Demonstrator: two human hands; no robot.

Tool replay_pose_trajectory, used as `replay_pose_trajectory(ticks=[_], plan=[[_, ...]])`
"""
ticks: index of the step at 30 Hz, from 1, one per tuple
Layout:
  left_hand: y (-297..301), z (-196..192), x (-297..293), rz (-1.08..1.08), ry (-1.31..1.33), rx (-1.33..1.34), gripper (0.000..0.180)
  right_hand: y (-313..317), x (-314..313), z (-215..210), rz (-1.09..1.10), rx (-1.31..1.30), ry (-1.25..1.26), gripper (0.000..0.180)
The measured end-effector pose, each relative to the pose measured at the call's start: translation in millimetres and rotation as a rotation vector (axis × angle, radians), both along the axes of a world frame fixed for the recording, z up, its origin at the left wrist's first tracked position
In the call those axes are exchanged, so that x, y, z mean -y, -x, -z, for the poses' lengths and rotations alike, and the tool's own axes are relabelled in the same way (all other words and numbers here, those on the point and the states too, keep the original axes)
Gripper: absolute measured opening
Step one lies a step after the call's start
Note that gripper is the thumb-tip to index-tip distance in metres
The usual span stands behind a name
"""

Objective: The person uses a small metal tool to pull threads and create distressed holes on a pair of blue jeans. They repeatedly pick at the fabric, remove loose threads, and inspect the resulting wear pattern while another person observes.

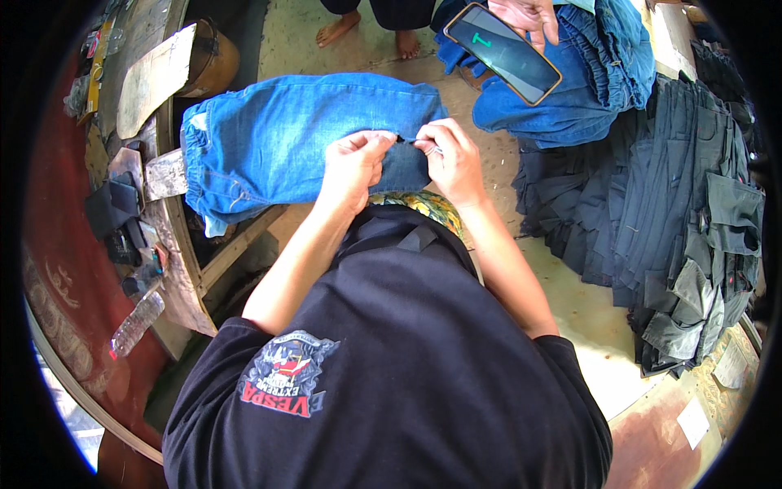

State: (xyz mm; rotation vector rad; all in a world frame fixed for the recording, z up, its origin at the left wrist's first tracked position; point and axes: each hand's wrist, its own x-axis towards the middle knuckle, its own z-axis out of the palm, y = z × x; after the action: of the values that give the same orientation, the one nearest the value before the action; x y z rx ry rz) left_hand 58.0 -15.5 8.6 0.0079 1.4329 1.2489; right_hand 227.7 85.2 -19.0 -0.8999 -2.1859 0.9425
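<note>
A pair of blue denim trousers [285,126] lies stretched sideways in front of me, its gathered elastic waist toward the left. Near its right end the cloth is dark [405,169], perhaps the inside of the denim. My left hand [354,167] is closed, thumb and finger pinching the edge of this dark part. Just to the right, my right hand [450,160] pinches the same edge with bent fingers and wears a ring. A small gap shows between the two pinches. Whether a thread or small tool is between the fingers is too small to tell.
At the far right another person's hand [529,16] is by a phone [503,53], above piled blue denim [607,73]. Stacked dark garments [643,204] fill the right. A wooden table [175,253] stands left, with a bucket [213,59] and plastic bottle [137,324]. Bare feet [338,29] show beyond.
</note>
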Motion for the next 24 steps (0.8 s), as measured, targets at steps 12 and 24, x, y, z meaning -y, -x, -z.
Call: replay_pose_trajectory(ticks=[12,24], plan=[[17,-17,11,0.140,0.032,0.162,0.011,-9,-2,-31,0.070,-0.066,0.490,0.016],[15,-21,4,0.269,0.027,-0.101,0.015,15,7,-41,0.230,-0.055,1.285,0.016]])
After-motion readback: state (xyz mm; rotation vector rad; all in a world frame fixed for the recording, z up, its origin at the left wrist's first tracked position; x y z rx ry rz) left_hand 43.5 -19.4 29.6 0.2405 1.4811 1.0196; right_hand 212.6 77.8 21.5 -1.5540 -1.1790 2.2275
